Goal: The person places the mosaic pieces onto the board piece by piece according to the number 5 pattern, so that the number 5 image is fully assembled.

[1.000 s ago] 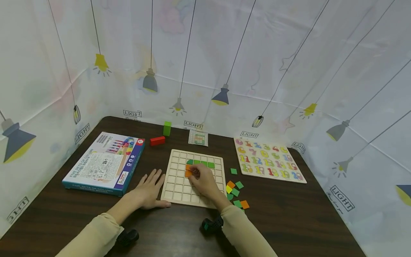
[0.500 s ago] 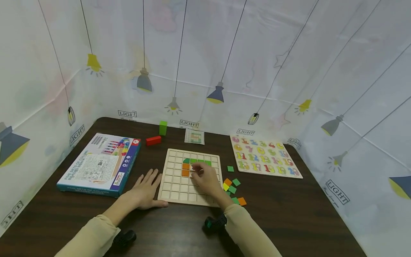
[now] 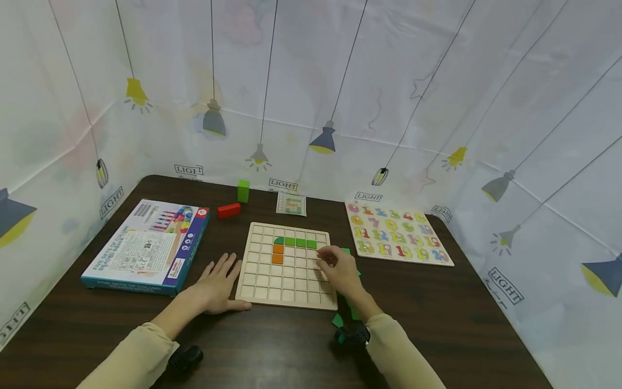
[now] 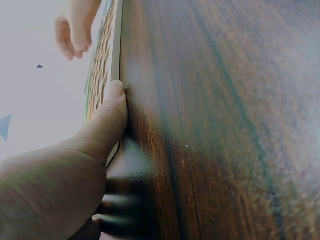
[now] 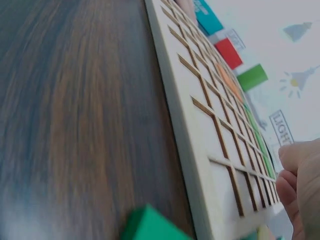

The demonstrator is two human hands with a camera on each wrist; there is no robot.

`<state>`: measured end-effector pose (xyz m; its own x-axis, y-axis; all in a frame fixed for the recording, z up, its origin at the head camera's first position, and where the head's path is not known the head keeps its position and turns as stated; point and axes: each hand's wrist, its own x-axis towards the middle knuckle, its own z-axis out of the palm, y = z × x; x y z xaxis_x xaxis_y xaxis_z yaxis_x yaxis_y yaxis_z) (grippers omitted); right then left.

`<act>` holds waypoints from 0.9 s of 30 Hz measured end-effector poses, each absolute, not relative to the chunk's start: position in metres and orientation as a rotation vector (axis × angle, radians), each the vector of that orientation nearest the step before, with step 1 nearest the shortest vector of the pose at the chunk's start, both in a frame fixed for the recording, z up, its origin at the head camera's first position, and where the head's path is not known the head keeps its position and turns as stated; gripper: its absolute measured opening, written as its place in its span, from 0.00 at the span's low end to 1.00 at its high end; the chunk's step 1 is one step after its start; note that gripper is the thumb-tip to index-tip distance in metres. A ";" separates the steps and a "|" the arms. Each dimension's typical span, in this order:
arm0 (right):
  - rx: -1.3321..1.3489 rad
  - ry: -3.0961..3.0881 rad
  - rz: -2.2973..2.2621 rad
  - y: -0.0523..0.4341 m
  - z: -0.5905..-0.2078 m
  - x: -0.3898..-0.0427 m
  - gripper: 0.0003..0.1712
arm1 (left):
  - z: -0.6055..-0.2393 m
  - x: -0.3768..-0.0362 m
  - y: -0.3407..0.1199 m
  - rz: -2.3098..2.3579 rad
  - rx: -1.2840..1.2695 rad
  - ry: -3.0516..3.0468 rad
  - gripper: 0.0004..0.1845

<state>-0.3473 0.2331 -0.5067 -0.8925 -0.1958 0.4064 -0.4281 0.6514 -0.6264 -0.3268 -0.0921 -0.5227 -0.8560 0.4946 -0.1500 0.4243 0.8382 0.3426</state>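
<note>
A wooden grid board (image 3: 262, 294) lies mid-table. A dark green rounded tile (image 3: 279, 241) and several bright green tiles (image 3: 301, 242) form a row on it, with two orange tiles (image 3: 277, 254) running down from the rounded one. My left hand (image 3: 216, 286) rests with spread fingers beside the board's left side; in the left wrist view its thumb (image 4: 107, 120) touches the board's edge. Above the board's right edge hovers my right hand (image 3: 342, 273), fingers loosely curled with nothing visible between them. In the right wrist view its fingers (image 5: 295, 175) are partly cropped.
Loose green tiles (image 3: 337, 320) lie right of the board, partly hidden under the right arm. A boxed set (image 3: 141, 248) is at left. Behind the board are a red block (image 3: 229, 210), an upright green block (image 3: 243, 191) and a small pattern card (image 3: 291, 204). A number puzzle (image 3: 398, 232) lies back right.
My right hand has moved right, from beside the orange tiles to the board's right edge, now covering most loose tiles. The left hand keeps its place; the view has shifted slightly.
</note>
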 end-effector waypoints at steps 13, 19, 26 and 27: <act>0.500 -2.598 1.005 0.287 -0.503 -0.320 0.11 | -0.513 -0.323 -0.093 0.453 0.704 2.759 0.63; 0.450 -2.615 0.929 0.304 -0.505 -0.306 0.11 | -0.502 -0.319 -0.092 0.473 0.707 2.737 0.60; 0.409 -2.639 0.890 0.320 -0.507 -0.289 0.12 | -0.503 -0.319 -0.092 0.485 0.698 2.736 0.61; 0.402 -2.647 0.876 0.322 -0.507 -0.287 0.12 | -0.506 -0.320 -0.092 0.481 0.700 2.742 0.61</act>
<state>-0.2869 0.3224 -0.5073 -0.9082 -0.1622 0.3858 -0.3604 0.7718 -0.5238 -0.3204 -0.0917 -0.5059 -0.8468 0.5020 -0.1756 0.4122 0.8281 0.3798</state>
